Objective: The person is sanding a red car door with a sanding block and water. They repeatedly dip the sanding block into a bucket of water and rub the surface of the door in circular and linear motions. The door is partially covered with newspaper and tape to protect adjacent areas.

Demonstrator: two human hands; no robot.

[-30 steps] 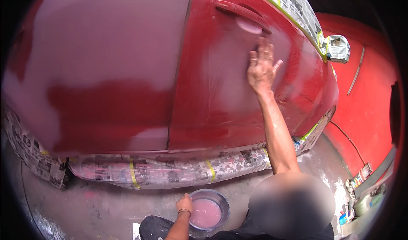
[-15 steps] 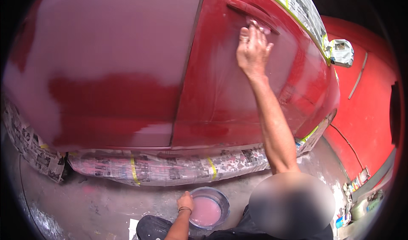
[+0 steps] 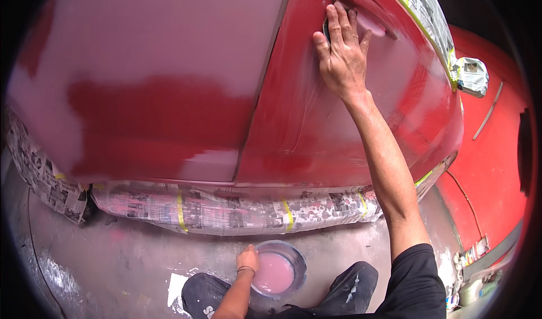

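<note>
My right hand [image 3: 344, 59] reaches up to the red car door [image 3: 316, 127], its fingers stretched just below the door handle [image 3: 361, 2]. Under the fingers shows the edge of a thin dark piece, apparently sandpaper [image 3: 326, 29], pressed to the panel; most of it is hidden. Pinkish film and thin wet streaks cover the paint around it. Low down, my left hand [image 3: 247, 258] is closed on the left rim of a dark round bucket [image 3: 299, 262]. Cloudy pink liquid [image 3: 274, 274] fills part of it, between my knees.
Dull pinkish patches cover much of the left panel [image 3: 169, 36]. Newspaper [image 3: 226, 211] with yellow tape masks the sill, window edge and side mirror [image 3: 472, 76]. A red panel [image 3: 480, 127] stands at the right, with containers [image 3: 471, 291] by its foot. A cable lies on the floor at left.
My right hand has shifted slightly left relative to the handle, its fingers more spread, and the dark edge now shows. The view has tilted down a little. My left hand stays on the bucket rim.
</note>
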